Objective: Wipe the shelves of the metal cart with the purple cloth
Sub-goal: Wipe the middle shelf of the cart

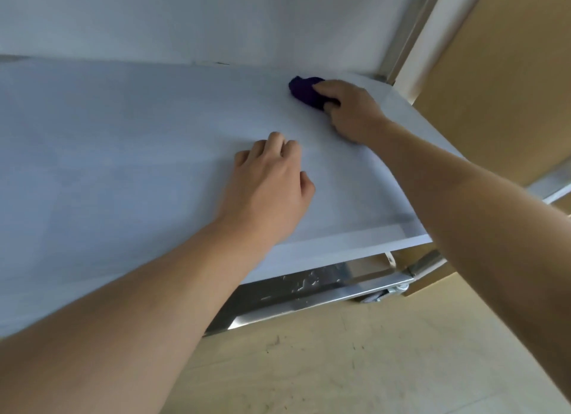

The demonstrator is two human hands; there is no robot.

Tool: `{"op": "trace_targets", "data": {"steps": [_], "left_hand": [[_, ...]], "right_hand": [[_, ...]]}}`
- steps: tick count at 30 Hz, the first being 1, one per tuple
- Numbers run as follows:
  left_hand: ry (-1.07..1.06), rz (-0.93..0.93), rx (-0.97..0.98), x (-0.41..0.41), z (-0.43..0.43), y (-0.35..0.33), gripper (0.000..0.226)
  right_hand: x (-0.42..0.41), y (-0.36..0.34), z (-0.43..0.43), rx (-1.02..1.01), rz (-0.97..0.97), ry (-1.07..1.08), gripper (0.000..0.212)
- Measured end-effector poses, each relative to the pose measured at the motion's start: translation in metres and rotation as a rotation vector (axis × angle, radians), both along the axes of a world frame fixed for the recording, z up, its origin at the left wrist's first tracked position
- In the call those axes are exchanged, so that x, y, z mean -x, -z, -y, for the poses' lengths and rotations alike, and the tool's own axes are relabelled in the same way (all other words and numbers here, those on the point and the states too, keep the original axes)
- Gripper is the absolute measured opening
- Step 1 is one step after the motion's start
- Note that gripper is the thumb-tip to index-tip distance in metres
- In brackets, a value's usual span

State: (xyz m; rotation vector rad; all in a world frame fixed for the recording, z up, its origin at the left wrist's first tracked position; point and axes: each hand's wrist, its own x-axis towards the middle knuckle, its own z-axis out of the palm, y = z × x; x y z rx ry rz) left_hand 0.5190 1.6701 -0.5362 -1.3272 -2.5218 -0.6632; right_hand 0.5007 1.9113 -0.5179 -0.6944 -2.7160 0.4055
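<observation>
**Right hand wipes with the cloth in the shelf's far corner**

The right hand (349, 110) is clamped on the purple cloth (304, 93), its fingers curled over the near end of the bundle and pressing it down on the pale shelf (123, 151) of the metal cart (312, 290). The cloth is bunched into a short roll. Its long axis runs slantwise, from under the fingers out past the fingertips, away from the person and a little to the left, and the free end points toward the back edge of the shelf.

The left hand (272, 178) lies nearer the person and to the left of the right hand, well apart from the cloth. It rests palm down on the shelf, fingers loosely bent and holding nothing.

Just beyond the right hand and to its right, an upright post (411, 33) of the cart rises at the shelf's far corner. It is near the cloth but not touching it. Behind the post stands a brown panel (509, 73).

Below both forearms, under the shelf's front edge, a shiny lower shelf (309, 287) shows pale smears. A caster (398, 290) sits at its right end on the light wooden floor (340, 367)
</observation>
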Motion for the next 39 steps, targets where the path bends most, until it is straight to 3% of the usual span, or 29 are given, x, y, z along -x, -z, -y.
{"op": "trace_targets", "data": {"steps": [4, 8, 11, 15, 17, 21, 26, 30, 35, 37, 39], "left_hand": [[-0.013, -0.008, -0.007, 0.001, -0.002, 0.000, 0.032], [-0.014, -0.014, -0.001, 0.001, -0.003, 0.002, 0.030], [-0.019, -0.016, 0.016, 0.002, 0.000, 0.001, 0.032], [-0.015, -0.021, 0.034, 0.003, 0.001, 0.000, 0.033], [-0.011, -0.019, 0.034, 0.003, 0.001, 0.000, 0.034], [-0.003, -0.023, 0.016, 0.003, -0.003, 0.001, 0.035], [-0.006, -0.018, 0.006, 0.005, -0.005, 0.003, 0.033], [-0.001, -0.023, 0.020, 0.004, -0.003, 0.002, 0.033], [-0.006, -0.010, 0.034, 0.003, -0.004, -0.002, 0.023], [0.003, -0.004, 0.035, 0.001, -0.004, -0.002, 0.025], [0.007, 0.001, 0.027, 0.000, -0.006, -0.002, 0.028]], "right_hand": [[-0.021, 0.001, -0.065, 0.010, -0.009, 0.324, 0.048], [-0.008, -0.002, -0.077, 0.124, 0.003, 0.464, 0.045], [0.028, -0.004, -0.031, 0.195, -0.071, 0.315, 0.040], [0.058, -0.001, 0.008, 0.096, 0.060, -0.062, 0.047], [0.050, -0.001, -0.008, 0.081, 0.056, -0.020, 0.048], [0.013, -0.001, -0.071, 0.018, 0.021, 0.362, 0.040], [0.013, -0.005, -0.086, 0.028, 0.066, 0.421, 0.042], [0.035, -0.010, -0.043, 0.137, -0.008, 0.235, 0.042], [0.046, 0.002, 0.045, -0.051, 0.054, -0.300, 0.048], [0.032, 0.004, 0.050, -0.085, 0.032, -0.334, 0.048], [0.008, 0.003, 0.023, -0.068, 0.021, -0.235, 0.047]]}}
